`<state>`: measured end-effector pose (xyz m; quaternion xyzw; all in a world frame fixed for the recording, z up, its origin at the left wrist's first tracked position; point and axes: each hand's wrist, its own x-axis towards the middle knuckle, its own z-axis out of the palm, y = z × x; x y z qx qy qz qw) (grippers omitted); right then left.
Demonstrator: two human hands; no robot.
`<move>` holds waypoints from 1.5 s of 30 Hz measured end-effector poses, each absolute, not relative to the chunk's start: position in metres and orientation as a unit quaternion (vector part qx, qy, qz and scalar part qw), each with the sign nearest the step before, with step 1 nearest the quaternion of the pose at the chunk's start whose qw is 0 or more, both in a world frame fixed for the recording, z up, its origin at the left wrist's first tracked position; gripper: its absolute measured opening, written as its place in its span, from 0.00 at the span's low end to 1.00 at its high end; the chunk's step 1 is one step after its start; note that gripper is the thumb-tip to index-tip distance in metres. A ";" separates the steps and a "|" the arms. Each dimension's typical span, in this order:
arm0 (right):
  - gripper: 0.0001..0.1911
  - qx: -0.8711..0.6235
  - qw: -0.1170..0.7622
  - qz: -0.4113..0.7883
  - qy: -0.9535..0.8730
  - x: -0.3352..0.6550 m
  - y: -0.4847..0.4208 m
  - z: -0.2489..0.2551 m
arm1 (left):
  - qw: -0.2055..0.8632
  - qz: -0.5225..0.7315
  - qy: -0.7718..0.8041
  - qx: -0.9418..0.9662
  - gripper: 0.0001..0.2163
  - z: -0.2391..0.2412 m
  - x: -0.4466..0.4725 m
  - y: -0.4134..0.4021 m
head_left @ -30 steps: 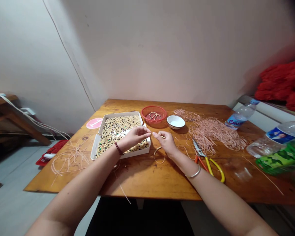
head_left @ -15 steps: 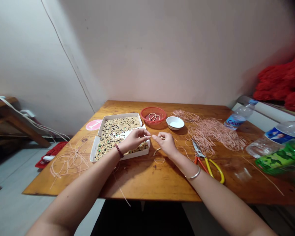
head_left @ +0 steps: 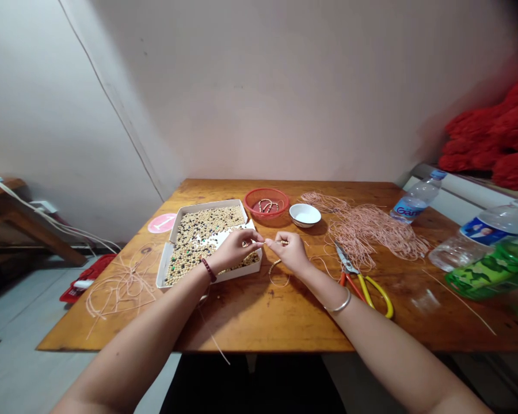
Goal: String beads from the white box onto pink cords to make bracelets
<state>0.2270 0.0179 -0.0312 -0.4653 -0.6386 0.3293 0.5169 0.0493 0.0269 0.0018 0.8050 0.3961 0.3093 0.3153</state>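
Observation:
My left hand (head_left: pixel 240 246) is closed in a pinch over the near right corner of the bead box (head_left: pixel 164 270). At its fingertips is a tiny tan piece that looks like a bead. Tip to tip with it, my right hand (head_left: pixel 290 251) pinches a thin cord strung with tan beads (head_left: pixel 275 264). Part of this beaded string is hidden in the right hand, and a loop of bare cord hangs below onto the table. Tan, black and a few green beads (head_left: pixel 207 221) fill much of the white box.
Behind my hands stand a red basket (head_left: pixel 266 195) with beaded strings and a white bowl (head_left: pixel 305 214). Pink cords (head_left: pixel 371 230) lie at the right, near yellow-and-orange-handled pliers (head_left: pixel 362 282). Plastic bottles (head_left: pixel 418 198) are farther right. Loose cords (head_left: pixel 123 287) lie left.
My view has shifted slightly, so the table's things sit a little farther left. Both hands keep their pinch, fingertips still close together near the box corner.

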 end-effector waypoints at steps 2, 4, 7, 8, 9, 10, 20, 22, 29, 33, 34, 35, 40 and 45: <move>0.21 -0.467 0.516 0.328 -0.639 0.227 0.018 -0.030 | 0.304 0.309 0.400 0.808 0.14 0.003 0.051 0.025; 0.21 -0.464 0.515 0.334 -0.638 0.228 0.018 -0.029 | 0.300 0.310 0.402 0.808 0.14 0.005 0.052 0.023; 0.21 -0.455 0.518 0.347 -0.635 0.229 0.019 -0.028 | 0.297 0.310 0.406 0.807 0.14 0.006 0.053 0.022; 0.21 -0.452 0.520 0.350 -0.635 0.229 0.019 -0.028 | 0.295 0.310 0.408 0.807 0.14 0.007 0.053 0.021; 0.21 -0.450 0.521 0.350 -0.635 0.229 0.019 -0.028 | 0.292 0.310 0.409 0.807 0.14 0.007 0.053 0.021; 0.20 -0.449 0.521 0.348 -0.637 0.228 0.019 -0.028 | 0.289 0.310 0.409 0.808 0.14 0.007 0.053 0.021; 0.19 -0.485 0.467 0.303 -0.674 0.229 0.018 -0.033 | 0.248 0.308 0.418 0.818 0.09 0.000 0.050 0.022; 0.19 -0.490 0.462 0.294 -0.678 0.230 0.018 -0.034 | 0.270 0.315 0.416 0.810 0.09 -0.001 0.049 0.024; 0.24 -0.479 0.478 0.344 -0.651 0.224 0.015 -0.038 | 0.284 0.329 0.424 0.794 0.09 -0.002 0.050 0.020; 0.25 -0.460 0.477 0.473 -0.581 0.218 0.009 -0.036 | 0.293 0.333 0.413 0.795 0.09 -0.004 0.049 0.015; 0.24 -0.456 0.478 0.487 -0.572 0.217 0.007 -0.036 | 0.295 0.335 0.407 0.797 0.09 -0.005 0.049 0.015; 0.23 -0.452 0.475 0.500 -0.567 0.216 0.005 -0.036 | 0.293 0.339 0.408 0.796 0.08 -0.006 0.049 0.015; 0.22 -0.434 0.430 0.592 -0.526 0.215 0.000 -0.040 | 0.281 0.354 0.419 0.788 0.05 -0.011 0.048 0.016; 0.21 -0.423 0.411 0.649 -0.481 0.215 -0.001 -0.041 | 0.299 0.376 0.403 0.779 0.06 -0.015 0.048 0.016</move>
